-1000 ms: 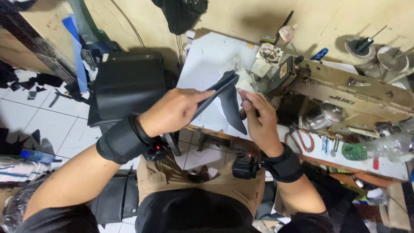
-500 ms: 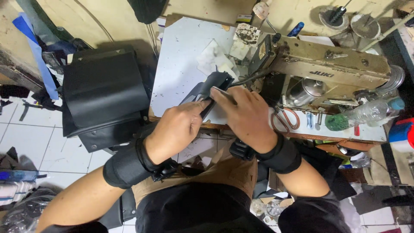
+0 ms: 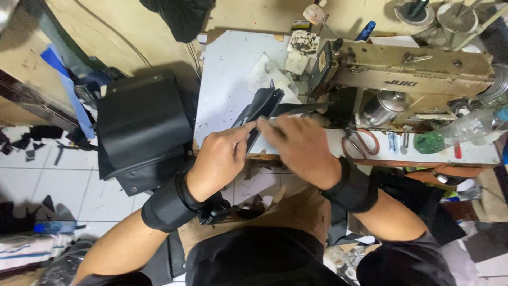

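I see my left hand point(image 3: 222, 156) and right hand point(image 3: 299, 145) meeting at the front edge of the white worktable point(image 3: 227, 79), both on a folded black leather piece point(image 3: 263, 106). The piece lies flat on the table, its long axis running from about 7 o'clock near my fingers up to 1 o'clock, where its far end points at the sewing machine point(image 3: 413, 71). My left fingers are curled, thumb and forefinger pinching the near end of the piece. My right hand lies flattened, fingers nearly straight, pressing down on the near edge just beside the left thumb; whether it grips anything underneath I cannot tell. Both wrists wear black wrist bands point(image 3: 166, 204).

At 9 o'clock from the piece, off the table's left edge, a black bag point(image 3: 140, 124) stands with its flap shut, so its contents are hidden. At 3 o'clock, below the machine, red-handled scissors point(image 3: 361, 142) lie on the table shelf, and further out lies a clear plastic bottle with a green base point(image 3: 450, 135), on its side.
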